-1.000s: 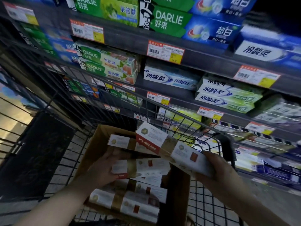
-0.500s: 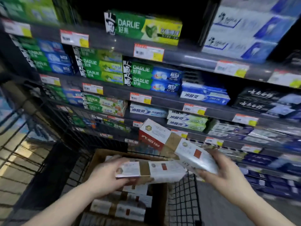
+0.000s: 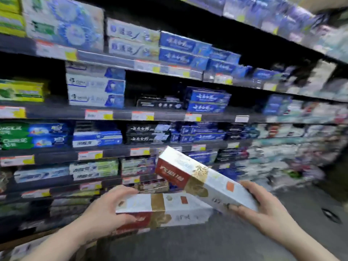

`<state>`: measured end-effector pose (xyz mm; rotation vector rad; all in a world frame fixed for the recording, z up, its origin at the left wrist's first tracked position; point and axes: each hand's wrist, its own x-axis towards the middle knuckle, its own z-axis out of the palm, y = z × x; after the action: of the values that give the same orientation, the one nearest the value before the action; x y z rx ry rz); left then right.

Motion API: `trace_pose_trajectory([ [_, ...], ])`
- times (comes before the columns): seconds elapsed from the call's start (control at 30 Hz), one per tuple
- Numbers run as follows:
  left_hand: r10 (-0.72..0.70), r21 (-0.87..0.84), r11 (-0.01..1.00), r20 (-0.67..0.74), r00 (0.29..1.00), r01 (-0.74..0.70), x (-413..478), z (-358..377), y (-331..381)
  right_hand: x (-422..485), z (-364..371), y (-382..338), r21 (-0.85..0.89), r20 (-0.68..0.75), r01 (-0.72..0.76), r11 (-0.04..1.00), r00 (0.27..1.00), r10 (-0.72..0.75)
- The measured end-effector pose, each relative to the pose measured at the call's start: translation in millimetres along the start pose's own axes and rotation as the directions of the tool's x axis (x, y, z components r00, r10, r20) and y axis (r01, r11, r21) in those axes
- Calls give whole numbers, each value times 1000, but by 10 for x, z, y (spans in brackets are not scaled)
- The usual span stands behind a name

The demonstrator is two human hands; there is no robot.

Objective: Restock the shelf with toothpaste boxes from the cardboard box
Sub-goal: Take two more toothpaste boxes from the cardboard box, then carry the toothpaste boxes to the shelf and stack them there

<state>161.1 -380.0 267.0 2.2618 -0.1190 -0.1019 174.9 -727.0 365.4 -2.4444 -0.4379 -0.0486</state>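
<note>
Two boxes in hand now, one each. My left hand (image 3: 105,213) is wrapped around the end of the lower box (image 3: 163,210), thumb on top, fingers underneath, holding it roughly level. My right hand (image 3: 263,208) grips the other box (image 3: 203,181) by its near end, with the far end tilted up toward the shelves (image 3: 120,115). The two boxes overlap near the middle and look to be touching.

Half a second ago the cart and the cardboard box were right under my hands; now they're out of view and I'm looking up and right along the aisle. So picking is done, and next is finding the gap. Everything's pretty blurry, but a matching white-and-gold pack (image 3: 152,185) seems to sit on a lower shelf just past my left thumb.
</note>
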Motion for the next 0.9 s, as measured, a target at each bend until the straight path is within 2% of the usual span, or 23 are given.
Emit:
trace_pose_trajectory([
  [0.1,44,-91,995,85,995,-36,216,594,648,-504,-711,486,-6,-75,-87,996,993,86],
  [0.27,115,-107,990,195,974,-95,436,1457,1756,-1232,-1650,1159,7,-199,-241,970,951,238],
  [0.47,226,-72,974,331,916,-214,843,2104,2754,-1726,-2385,1773,64,-324,-375,925,869,375],
  [0.67,320,-137,947,377,869,-289,1546,2789,3494,-1755,-2952,2485,110,-397,-445,889,800,450],
  [0.9,387,-190,922,403,829,-338,2777,3607,4230,-1199,-3691,3522,92,-443,-453,887,779,444],
])
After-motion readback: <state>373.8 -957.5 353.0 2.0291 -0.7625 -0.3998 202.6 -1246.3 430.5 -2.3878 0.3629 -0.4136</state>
